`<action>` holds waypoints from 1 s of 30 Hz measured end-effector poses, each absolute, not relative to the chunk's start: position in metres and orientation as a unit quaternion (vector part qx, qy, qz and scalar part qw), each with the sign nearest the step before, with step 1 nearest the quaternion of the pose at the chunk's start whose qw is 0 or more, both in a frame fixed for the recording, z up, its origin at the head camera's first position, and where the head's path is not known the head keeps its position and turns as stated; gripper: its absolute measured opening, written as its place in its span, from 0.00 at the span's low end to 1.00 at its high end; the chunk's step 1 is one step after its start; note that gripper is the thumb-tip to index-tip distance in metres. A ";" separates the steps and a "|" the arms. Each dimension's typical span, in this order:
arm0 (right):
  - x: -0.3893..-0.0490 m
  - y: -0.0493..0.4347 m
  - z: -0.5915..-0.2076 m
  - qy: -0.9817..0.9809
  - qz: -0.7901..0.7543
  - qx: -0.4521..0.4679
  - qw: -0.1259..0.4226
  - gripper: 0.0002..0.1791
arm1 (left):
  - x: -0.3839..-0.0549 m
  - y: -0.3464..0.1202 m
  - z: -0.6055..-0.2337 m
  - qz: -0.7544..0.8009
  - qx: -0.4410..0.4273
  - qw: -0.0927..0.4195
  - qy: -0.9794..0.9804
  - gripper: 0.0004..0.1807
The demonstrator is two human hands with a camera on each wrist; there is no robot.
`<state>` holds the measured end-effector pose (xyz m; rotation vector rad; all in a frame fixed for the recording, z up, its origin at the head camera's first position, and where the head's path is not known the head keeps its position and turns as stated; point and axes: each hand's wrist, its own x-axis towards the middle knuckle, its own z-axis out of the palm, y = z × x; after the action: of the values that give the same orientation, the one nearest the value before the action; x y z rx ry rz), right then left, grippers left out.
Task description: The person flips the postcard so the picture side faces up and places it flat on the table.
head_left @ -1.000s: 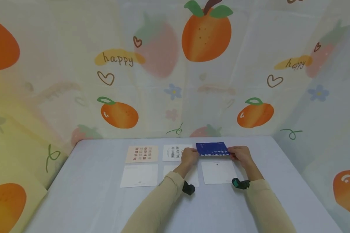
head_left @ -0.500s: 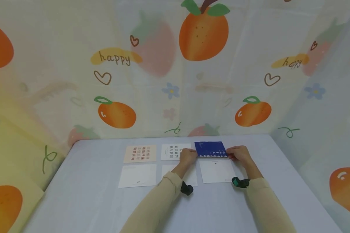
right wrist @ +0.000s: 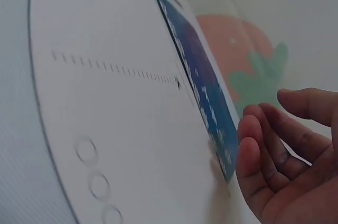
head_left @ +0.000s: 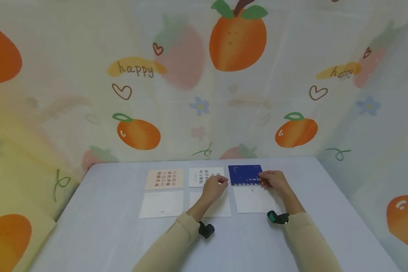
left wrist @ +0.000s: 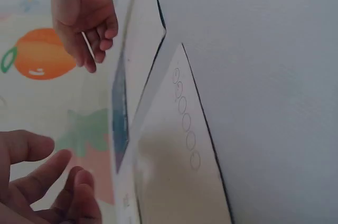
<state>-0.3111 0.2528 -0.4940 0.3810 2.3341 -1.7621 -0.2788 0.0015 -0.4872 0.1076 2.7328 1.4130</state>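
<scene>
The dark blue postcard (head_left: 244,175) with white lettering lies flat at the right end of the back row. My left hand (head_left: 215,187) hovers left of it, over the white lettered postcard (head_left: 198,177), with nothing in its fingers. My right hand (head_left: 274,180) is at the blue card's right edge; in the right wrist view its thumb stands apart from the loosely bent fingers (right wrist: 249,155), which pinch nothing. Just in front lies a white postcard (head_left: 255,200) printed with small circles and a ruled line, partly overlapped by the right hand.
A peach postcard (head_left: 164,179) with lettering lies at the back left, a white card (head_left: 161,204) in front of it. Another white card (head_left: 217,207) is partly covered by the left forearm. A fruit-printed curtain (head_left: 176,124) rises behind the white table (head_left: 98,226).
Both hands have let go of the blue postcard, which now lies flat on the table. The left hand has moved slightly left and toward me; the right hand's fingers have loosened.
</scene>
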 end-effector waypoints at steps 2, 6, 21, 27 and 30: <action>-0.307 0.247 -0.493 0.782 -0.604 0.118 0.097 0.20 | -0.269 -0.006 -0.484 0.455 0.048 0.042 0.888 0.12; -0.300 0.231 -0.491 0.779 -0.609 0.103 0.105 0.20 | -0.255 -0.024 -0.479 0.459 0.057 0.065 0.884 0.14; -0.278 0.157 -0.486 0.773 -0.621 0.059 0.117 0.17 | -0.235 -0.106 -0.472 0.398 0.004 0.057 0.915 0.19; -0.275 0.128 -0.483 0.779 -0.611 0.040 0.139 0.18 | -0.231 -0.136 -0.478 0.379 -0.022 0.061 0.923 0.24; -0.272 0.111 -0.483 0.789 -0.593 0.020 0.160 0.19 | -0.227 -0.150 -0.479 0.376 -0.032 0.060 0.924 0.25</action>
<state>-0.2722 0.1110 -0.4833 0.0568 2.2536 -1.6949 -0.2273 -0.1497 -0.4791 -0.0972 2.7968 1.1383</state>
